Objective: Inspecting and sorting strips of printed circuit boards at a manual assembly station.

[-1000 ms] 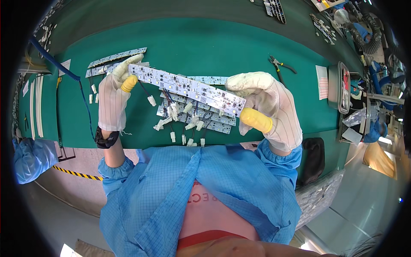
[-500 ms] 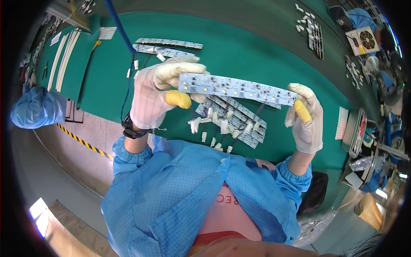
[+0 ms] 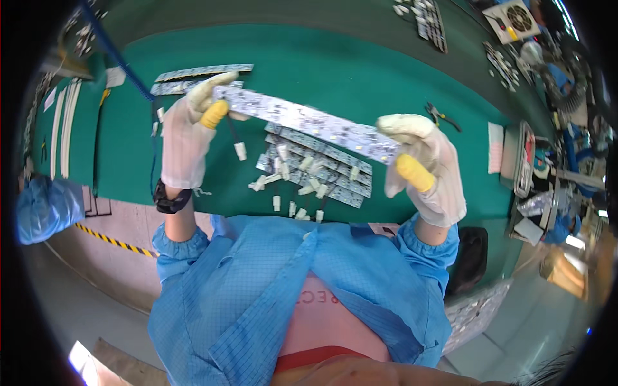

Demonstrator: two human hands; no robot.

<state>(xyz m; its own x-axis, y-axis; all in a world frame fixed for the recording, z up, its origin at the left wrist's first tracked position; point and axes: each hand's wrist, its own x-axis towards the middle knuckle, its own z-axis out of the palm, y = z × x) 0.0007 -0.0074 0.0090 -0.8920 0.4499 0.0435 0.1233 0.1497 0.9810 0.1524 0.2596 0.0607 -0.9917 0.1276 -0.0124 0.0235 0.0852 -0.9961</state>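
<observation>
Between my two gloved hands I hold up a long white LED circuit board, its right end lower than its left. My left hand pinches the left end, a yellow finger cot on its thumb. At the other end my right hand grips the board in the same way. A short dark wire with a white connector dangles near the left end. Beneath the board, a pile of similar LED boards lies on the green mat, with several white connectors around it.
More LED boards lie at the back left, near a blue coiled cord. Pliers rest right of my right hand. Long white strips lie far left. A metal tray stands at the right edge. Another person's blue sleeve shows at left.
Both hands have moved left in the picture with the board, which now slants more and looks blurred. The pliers have come into sight beside my right hand.
</observation>
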